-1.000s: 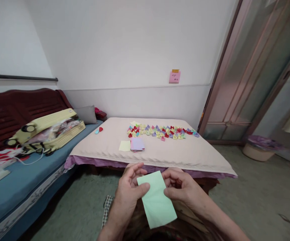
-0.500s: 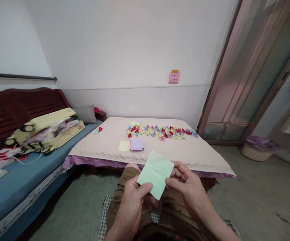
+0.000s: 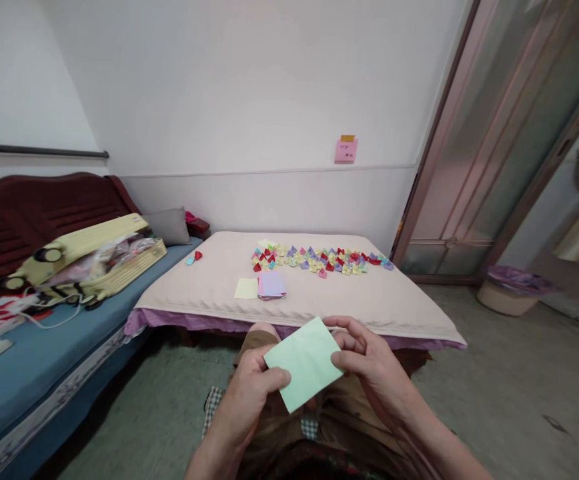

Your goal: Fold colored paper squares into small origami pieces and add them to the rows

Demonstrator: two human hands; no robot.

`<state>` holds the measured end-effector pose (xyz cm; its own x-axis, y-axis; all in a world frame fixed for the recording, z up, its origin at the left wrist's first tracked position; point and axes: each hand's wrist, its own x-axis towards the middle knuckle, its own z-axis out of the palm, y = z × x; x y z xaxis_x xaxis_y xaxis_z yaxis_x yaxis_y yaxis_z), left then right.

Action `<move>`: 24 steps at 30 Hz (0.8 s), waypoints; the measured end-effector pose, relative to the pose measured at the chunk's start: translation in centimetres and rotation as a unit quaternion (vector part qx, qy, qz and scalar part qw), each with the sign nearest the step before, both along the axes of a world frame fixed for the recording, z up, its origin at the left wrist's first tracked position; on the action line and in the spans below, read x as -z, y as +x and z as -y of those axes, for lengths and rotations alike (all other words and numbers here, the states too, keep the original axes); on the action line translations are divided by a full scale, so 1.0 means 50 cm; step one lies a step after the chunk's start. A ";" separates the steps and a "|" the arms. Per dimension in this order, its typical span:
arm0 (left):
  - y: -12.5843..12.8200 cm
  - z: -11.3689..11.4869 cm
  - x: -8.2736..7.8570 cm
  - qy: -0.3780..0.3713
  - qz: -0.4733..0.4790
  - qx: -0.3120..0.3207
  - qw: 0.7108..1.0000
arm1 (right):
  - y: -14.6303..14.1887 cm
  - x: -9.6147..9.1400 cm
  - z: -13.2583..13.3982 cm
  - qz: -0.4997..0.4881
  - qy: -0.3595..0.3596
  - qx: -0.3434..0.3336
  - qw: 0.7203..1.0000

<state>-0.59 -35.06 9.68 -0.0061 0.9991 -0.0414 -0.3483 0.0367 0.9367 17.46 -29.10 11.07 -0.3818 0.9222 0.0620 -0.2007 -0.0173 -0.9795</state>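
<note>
A pale green square sheet of paper point(image 3: 305, 363), faintly creased, is held above my lap between both hands. My left hand point(image 3: 252, 387) pinches its left edge, thumb on top. On the right edge my right hand point(image 3: 364, 357) grips it between thumb and fingers; the fingers behind the sheet are partly hidden. Beyond, on the cream-covered table point(image 3: 194, 293), lie a stack of purple and pink paper squares point(image 3: 272, 285) and a pale yellow sheet point(image 3: 246, 289). Several small folded paper pieces point(image 3: 319, 260) in many colours spread along the far side.
Two small folded pieces, one red point(image 3: 198, 255), lie at the table's far left. An open yellow suitcase point(image 3: 119, 267) rests on the blue-covered bench point(image 3: 69, 353). A pink note point(image 3: 345, 150) is taped to the wall. A lined bin point(image 3: 512, 293) stands at right.
The green paper has turned in my hands and now lies flatter, with its left side lower. My left hand has shifted slightly left. Things on the table stay put.
</note>
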 end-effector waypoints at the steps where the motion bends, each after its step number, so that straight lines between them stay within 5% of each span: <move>1: -0.002 -0.002 0.001 -0.002 0.007 -0.016 1.000 | 0.000 0.003 0.000 -0.002 -0.005 -0.001 1.000; 5: 0.000 -0.008 0.003 0.031 0.075 -0.094 0.992 | -0.004 0.009 0.009 -0.017 -0.018 -0.013 1.000; 10: 0.024 -0.004 0.005 0.041 0.180 -0.089 0.979 | -0.015 0.004 0.023 -0.023 0.039 0.062 0.997; 14: 0.047 0.002 0.014 0.008 0.123 -0.068 0.990 | -0.022 0.007 0.033 -0.030 0.058 0.072 0.995; 18: 0.058 0.002 0.018 -0.004 0.097 -0.097 0.991 | -0.005 0.014 0.040 -0.036 0.075 0.005 0.997; 24: 0.053 0.006 0.006 0.002 0.110 -0.072 0.991 | 0.023 0.008 0.035 0.080 0.138 -0.030 0.987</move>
<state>2.05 -35.35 9.37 -0.1408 0.9886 -0.0528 -0.5458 -0.0330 0.8373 18.60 -30.86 10.69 -0.4611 0.8535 0.2428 -0.0503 0.2481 -0.9674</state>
